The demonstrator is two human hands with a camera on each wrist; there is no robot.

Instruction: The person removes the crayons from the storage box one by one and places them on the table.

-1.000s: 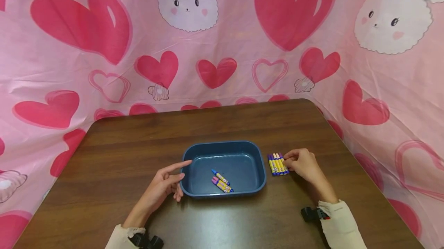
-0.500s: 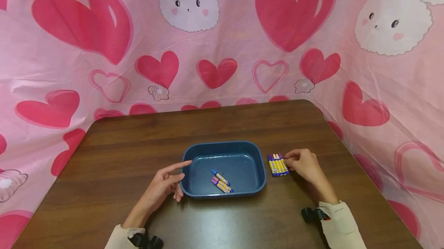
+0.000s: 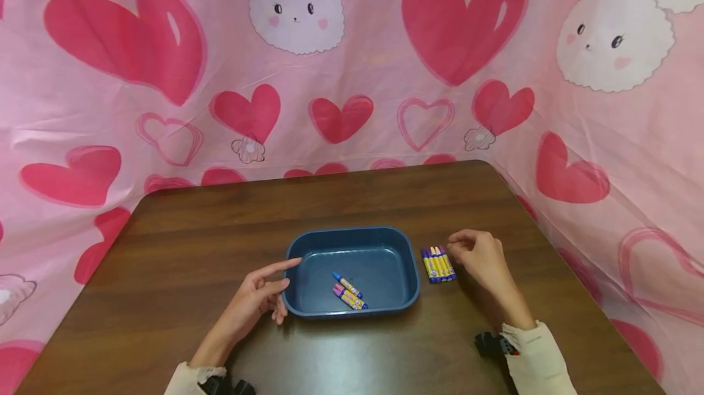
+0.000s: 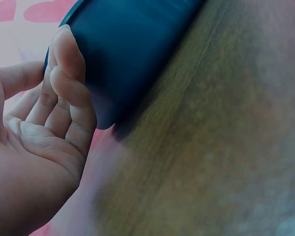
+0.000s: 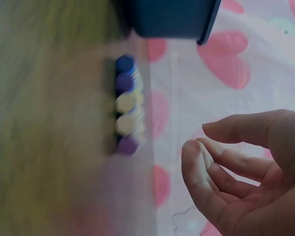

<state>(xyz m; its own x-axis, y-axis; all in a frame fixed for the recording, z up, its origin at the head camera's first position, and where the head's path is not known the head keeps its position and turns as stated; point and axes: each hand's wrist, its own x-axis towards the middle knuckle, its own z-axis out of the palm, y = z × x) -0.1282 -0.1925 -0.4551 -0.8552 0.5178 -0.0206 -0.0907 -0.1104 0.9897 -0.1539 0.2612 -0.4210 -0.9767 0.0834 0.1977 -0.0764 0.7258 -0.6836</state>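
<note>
My left hand (image 3: 256, 297) is at the left end of a dark blue tray (image 3: 352, 233), with index finger and thumb touching its rim and the other fingers loosely bent outside it. The left wrist view shows those fingers against the tray wall (image 4: 132, 54). Three crayons, one blue (image 3: 348, 284) and two pink, lie inside the tray. To its right is a tight row of crayons (image 3: 438, 265) in yellow wrappers, with purple, blue and pale tips. Just right of that row hovers my right hand (image 3: 484, 260). In the right wrist view its fingers are loosely bent, holding nothing, apart from the crayons (image 5: 126, 103).
The brown wooden table (image 3: 242, 217) carries the tray and the crayon row. Behind it and along its sides hangs a pink cloth (image 3: 308, 77) printed with hearts and rabbits. A small black device (image 3: 495, 344) is strapped at each sleeve cuff.
My right hand, earlier with its fingertips at the right end of the crayon row, has come slightly away from it. The left hand and the tray stay in place.
</note>
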